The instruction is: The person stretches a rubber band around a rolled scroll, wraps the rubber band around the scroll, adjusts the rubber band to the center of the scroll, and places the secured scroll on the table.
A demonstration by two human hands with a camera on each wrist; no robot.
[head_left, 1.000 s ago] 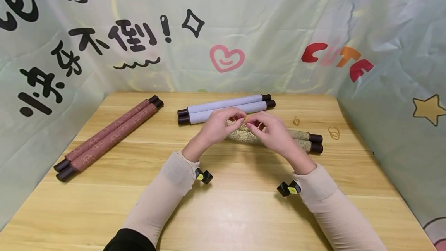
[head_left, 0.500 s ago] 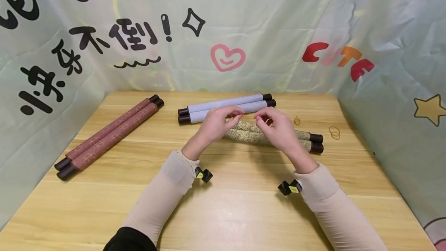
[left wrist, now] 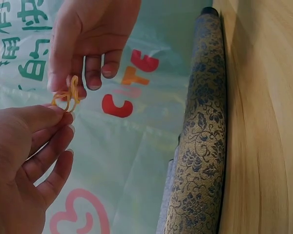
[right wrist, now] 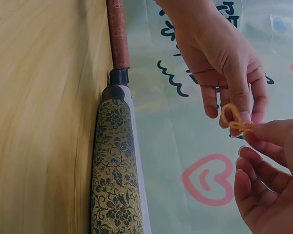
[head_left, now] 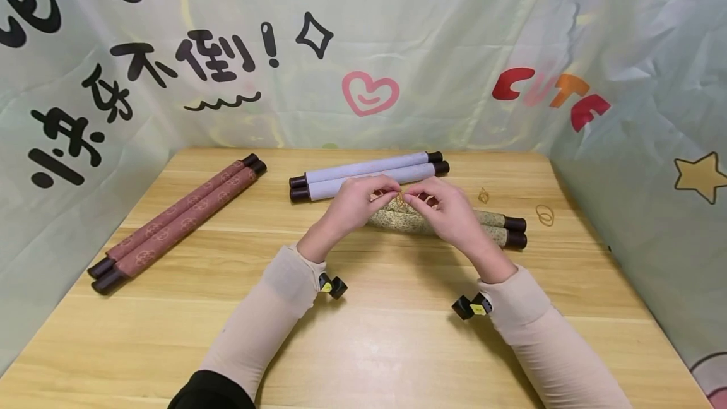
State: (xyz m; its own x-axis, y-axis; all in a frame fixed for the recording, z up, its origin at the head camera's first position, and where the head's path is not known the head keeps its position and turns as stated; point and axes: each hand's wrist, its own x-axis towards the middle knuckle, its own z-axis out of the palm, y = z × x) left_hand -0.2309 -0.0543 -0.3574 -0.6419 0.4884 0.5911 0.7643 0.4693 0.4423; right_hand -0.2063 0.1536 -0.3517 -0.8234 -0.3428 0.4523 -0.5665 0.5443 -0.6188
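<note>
Between my hands is a small tangle of yellow rubber bands. My left hand pinches it between thumb and index finger, and my right hand pinches it from the other side, the fingertips of both almost meeting. In the right wrist view a loop of the rubber bands stands up from the fingertips. Beneath the hands lies a gold scroll with a dark floral pattern, rolled from both ends, its dark knobs showing at the right. The hands hide part of it.
Behind the hands lies a pale lavender rolled scroll. A reddish-brown rolled scroll slants across the table's left side. Loose rubber bands and a small bunch of rubber bands lie at the right. Printed cloth walls the wooden table.
Half a second ago the fingertips stood apart with a gap between the hands; now they are together again at the rubber bands, much as one second ago. The scrolls have not moved.
</note>
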